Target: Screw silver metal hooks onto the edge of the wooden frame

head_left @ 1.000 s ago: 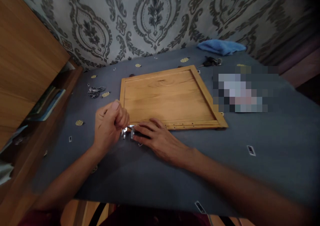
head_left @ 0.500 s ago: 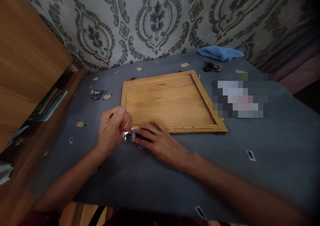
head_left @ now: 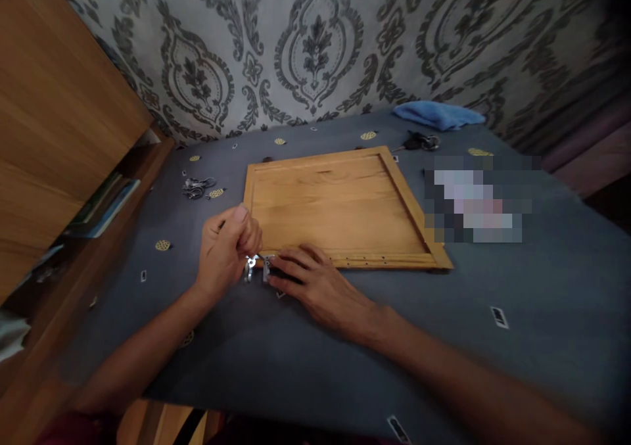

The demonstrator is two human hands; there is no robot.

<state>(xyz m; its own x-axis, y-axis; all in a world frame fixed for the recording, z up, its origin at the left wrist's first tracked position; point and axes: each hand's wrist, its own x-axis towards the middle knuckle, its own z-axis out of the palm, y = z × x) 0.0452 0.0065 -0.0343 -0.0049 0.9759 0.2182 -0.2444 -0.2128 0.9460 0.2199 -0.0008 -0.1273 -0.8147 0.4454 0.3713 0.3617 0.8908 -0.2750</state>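
Observation:
A framed wooden panel (head_left: pixel 335 202) lies flat on the grey cloth, a row of small holes along its near edge. At that edge's left end sits a shiny metal hinge (head_left: pixel 267 269). My left hand (head_left: pixel 227 248) is closed in a fist around a screwdriver (head_left: pixel 262 257); its thin shaft points at the hinge, and its handle is mostly hidden by the fingers. My right hand (head_left: pixel 315 277) rests with spread fingers on the panel's near edge, its fingertips touching or close beside the hinge.
Several metal hinges or fittings (head_left: pixel 198 187) lie in a pile at the left. Behind the panel are a bunch of keys (head_left: pixel 419 141) and a blue cloth (head_left: pixel 438 114). A blurred-out object (head_left: pixel 478 198) lies right of the panel. A wooden cabinet (head_left: pixel 64 123) stands at the left.
The whole view has shifted slightly, so everything sits a little lower and farther right. Both hands keep their places at the hinge, and more of the screwdriver's shaft shows.

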